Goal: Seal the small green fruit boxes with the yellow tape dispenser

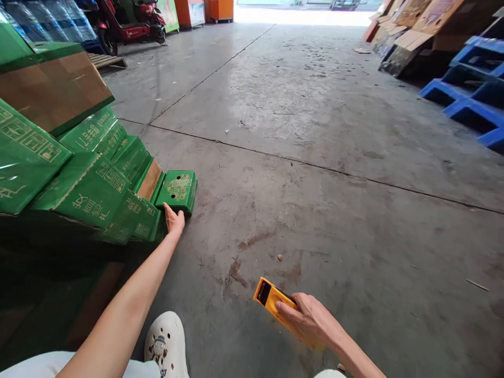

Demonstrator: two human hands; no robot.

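My left hand [174,220] reaches to the near end of a small green carton [179,190] on the floor, gripping its edge, fingers partly out of sight against it. Two dark round holes and gold print mark the carton's top. In my right hand [315,317] is a yellow handheld device [275,303] with a black recess at its front end, held low over the floor with the thumb along its side. My fingers cover part of it, and its rear is blurred.
Stacked green cartons [88,194] rise at the left, beside the small one. Blue pallets [472,89] and leaning cardboard boxes [425,26] stand at the right. A red scooter [132,23] is parked at the far left. My white clog [167,341] is below on the concrete floor [334,220].
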